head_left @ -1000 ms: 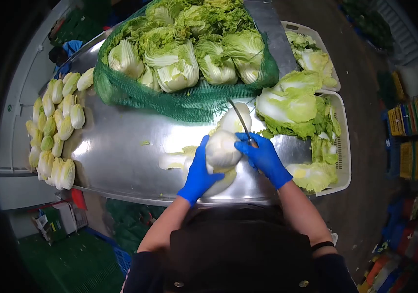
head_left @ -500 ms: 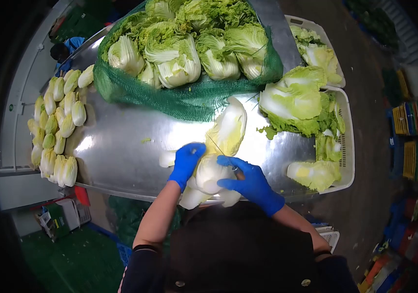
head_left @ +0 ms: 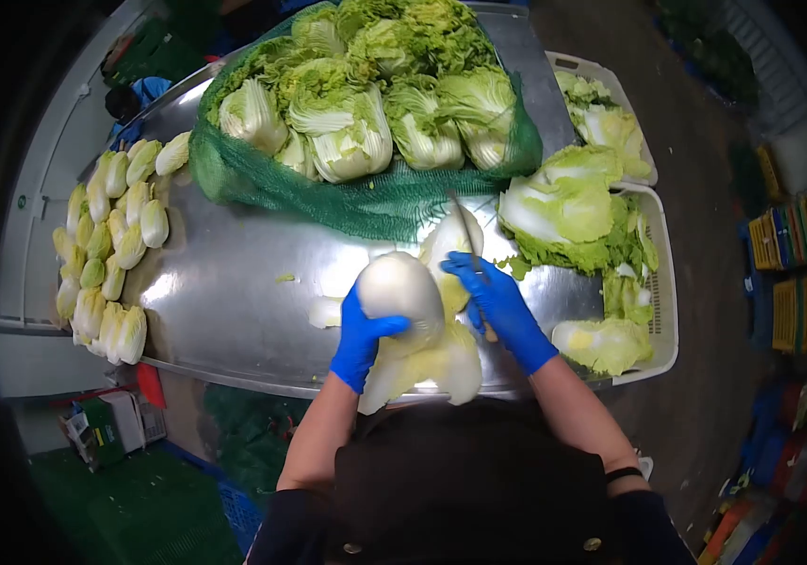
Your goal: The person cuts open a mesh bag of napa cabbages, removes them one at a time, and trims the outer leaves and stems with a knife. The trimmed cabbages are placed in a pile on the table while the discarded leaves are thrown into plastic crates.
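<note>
One smooth, rounded, pale cabbage [head_left: 401,294], blurred slightly.

The person wears bright blue gloves [head_left: 509,315] reaching the wrists, a black band [head_left: 622,474] around the right forearm, dark navy sleeves [head_left: 292,527] ending near the elbows, and a plain black or very dark brown apron [head_left: 469,490] with two round metallic studs [head_left: 593,544] low on it.

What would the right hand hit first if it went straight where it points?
The right hand would probably meet the loose pale leaf by its fingers, though it may pass above.
</note>
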### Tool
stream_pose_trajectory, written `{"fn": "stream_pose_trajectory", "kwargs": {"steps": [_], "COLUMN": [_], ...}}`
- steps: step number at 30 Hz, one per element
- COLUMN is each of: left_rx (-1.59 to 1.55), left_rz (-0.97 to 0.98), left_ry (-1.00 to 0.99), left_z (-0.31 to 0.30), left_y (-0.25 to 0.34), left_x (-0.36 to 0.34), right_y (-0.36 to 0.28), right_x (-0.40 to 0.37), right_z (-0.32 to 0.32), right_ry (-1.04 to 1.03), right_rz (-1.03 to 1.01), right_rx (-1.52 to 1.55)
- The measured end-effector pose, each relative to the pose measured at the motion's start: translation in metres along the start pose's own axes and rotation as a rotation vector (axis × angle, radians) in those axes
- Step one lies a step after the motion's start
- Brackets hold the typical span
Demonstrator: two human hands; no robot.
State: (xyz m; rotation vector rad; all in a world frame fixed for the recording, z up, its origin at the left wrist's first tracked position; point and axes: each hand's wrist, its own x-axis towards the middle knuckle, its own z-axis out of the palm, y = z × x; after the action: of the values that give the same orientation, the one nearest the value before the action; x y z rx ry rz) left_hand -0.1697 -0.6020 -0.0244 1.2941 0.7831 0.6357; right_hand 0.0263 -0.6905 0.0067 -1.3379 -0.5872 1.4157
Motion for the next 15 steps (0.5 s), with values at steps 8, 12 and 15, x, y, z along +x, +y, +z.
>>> {"fn": "stream_pose_trajectory", "kwargs": {"steps": [8, 12, 15], "left_rx": [-1.048, -1.261, -1.247], "left_rz": [0.139, 0.131, 0.043], "left_ry": [0.062, -0.038, 0.267], "left_z": [-0.038, -0.063, -0.085], "left_y": [0.036, 0.021, 0.03], "left_x": [-0.001, -0.001, -0.016], "right_y": [0.064, 0.122, 0.167], "right_x": [0.007, 0.015, 0.038], "right_z": [0.025, 0.051, -0.005], "right_ry": [-0.202, -0.299, -0.222], "right_rz": [0.218, 0.272, 0.02], "right_rx": [-0.128, -0.401, -0.475]}}
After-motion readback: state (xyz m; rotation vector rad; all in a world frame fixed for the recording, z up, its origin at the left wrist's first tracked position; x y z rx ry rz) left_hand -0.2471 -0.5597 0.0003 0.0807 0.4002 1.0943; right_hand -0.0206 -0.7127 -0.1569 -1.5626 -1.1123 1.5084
